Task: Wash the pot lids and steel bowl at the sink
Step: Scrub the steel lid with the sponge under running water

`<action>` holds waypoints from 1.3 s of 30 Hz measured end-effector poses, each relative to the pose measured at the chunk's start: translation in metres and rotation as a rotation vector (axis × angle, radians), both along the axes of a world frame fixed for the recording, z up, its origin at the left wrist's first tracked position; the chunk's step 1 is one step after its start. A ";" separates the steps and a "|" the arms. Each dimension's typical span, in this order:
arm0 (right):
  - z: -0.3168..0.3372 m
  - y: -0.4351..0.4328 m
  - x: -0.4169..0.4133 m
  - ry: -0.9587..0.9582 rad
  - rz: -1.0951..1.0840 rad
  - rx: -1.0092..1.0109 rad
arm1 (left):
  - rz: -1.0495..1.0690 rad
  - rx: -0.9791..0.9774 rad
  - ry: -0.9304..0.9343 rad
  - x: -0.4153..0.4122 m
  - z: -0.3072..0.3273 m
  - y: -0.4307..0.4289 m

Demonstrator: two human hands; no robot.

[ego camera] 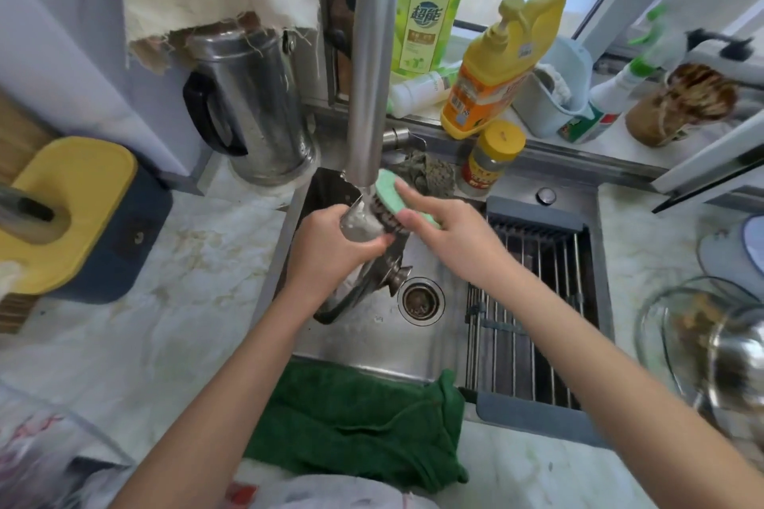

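Steel pot lid (360, 225), wet, tilted, green brush (392, 198) against it

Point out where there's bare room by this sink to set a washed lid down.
Bare: the marble counter between the yellow-lidded box and the sink; the drying rack over the sink's right side. Crowded: the windowsill bottles, and the right counter with glass lid and steel bowl.

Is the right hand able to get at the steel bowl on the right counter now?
Likely yes, once the right hand drops the green brush it grips; nothing stands between it and the steel bowl across the drain rack.
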State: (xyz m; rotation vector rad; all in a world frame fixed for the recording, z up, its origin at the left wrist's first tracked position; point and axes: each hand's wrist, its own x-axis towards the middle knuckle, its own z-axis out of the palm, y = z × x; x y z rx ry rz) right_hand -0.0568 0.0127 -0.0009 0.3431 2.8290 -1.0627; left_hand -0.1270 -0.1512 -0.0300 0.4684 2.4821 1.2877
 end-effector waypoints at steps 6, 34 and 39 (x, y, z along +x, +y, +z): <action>-0.006 0.012 -0.012 -0.091 0.012 0.216 | 0.031 -0.057 -0.008 0.014 -0.005 -0.017; -0.001 -0.014 -0.004 0.001 0.242 0.286 | 0.121 0.020 -0.144 0.019 -0.007 -0.029; -0.004 -0.006 -0.013 -0.025 0.148 0.285 | 0.131 0.029 -0.150 0.022 -0.005 -0.028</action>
